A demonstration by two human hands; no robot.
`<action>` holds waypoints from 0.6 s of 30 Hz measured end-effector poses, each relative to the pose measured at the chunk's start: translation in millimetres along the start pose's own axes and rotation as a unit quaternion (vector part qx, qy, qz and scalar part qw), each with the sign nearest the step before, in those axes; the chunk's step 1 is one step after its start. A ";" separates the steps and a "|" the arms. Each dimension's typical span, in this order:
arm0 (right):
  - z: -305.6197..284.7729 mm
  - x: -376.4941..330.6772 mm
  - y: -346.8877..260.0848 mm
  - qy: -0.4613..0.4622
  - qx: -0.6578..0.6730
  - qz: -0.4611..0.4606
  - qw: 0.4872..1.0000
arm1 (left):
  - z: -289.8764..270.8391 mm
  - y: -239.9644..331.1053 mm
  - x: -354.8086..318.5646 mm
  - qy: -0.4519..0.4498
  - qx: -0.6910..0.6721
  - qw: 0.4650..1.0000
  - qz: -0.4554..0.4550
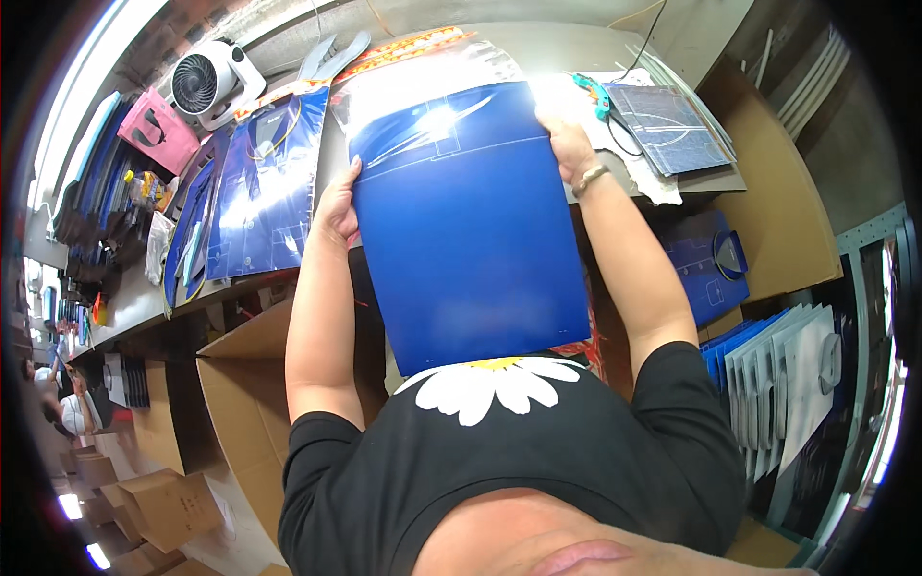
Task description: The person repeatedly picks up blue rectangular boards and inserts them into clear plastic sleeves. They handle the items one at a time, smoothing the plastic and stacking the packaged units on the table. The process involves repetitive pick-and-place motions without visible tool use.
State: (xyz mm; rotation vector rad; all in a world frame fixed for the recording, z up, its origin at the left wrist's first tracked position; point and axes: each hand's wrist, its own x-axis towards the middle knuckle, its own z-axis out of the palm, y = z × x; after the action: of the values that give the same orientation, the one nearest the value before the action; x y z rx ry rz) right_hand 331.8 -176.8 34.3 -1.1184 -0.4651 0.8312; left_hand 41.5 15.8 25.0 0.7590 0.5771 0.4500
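Observation:
A large flat blue board [471, 240] with thin white lines spans from the bench edge to my chest. Transparent plastic film [442, 120] with a bright glare covers its far end. My left hand [338, 206] grips the board's left edge, thumb on the near face. My right hand [569, 149] holds the far right edge, its fingers partly hidden. Left of the board lies a shiny blue printed sheet [264, 192] in plastic wrapping. Just beyond my right hand sits a teal corded tool [593, 96].
A white fan [204, 82] and a pink bag [158, 132] stand at the back left. Dark boards [667, 130] are stacked on the bench's right. Open cardboard boxes [245, 403] flank me, and white-handled folders [783, 374] stand at lower right. Another person [77, 408] appears far left.

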 end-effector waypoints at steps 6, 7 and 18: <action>-18.6 -22.6 33.4 0.033 -0.069 -0.010 0.997 | -23.0 -31.5 6.1 0.053 0.020 0.998 0.033; -25.0 -23.2 37.6 0.035 -0.121 -0.038 0.991 | -19.7 -32.0 4.9 0.058 0.023 0.998 0.022; -53.9 -125.2 28.0 -0.066 -0.139 0.110 0.982 | -10.8 -50.7 -74.4 0.005 0.137 0.990 0.025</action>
State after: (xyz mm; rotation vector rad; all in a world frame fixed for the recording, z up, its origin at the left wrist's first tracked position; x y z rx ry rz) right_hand 282.0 -301.1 -3.3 -1.3959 -0.5890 1.0622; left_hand -12.9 -53.9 4.8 1.0356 0.6385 0.4268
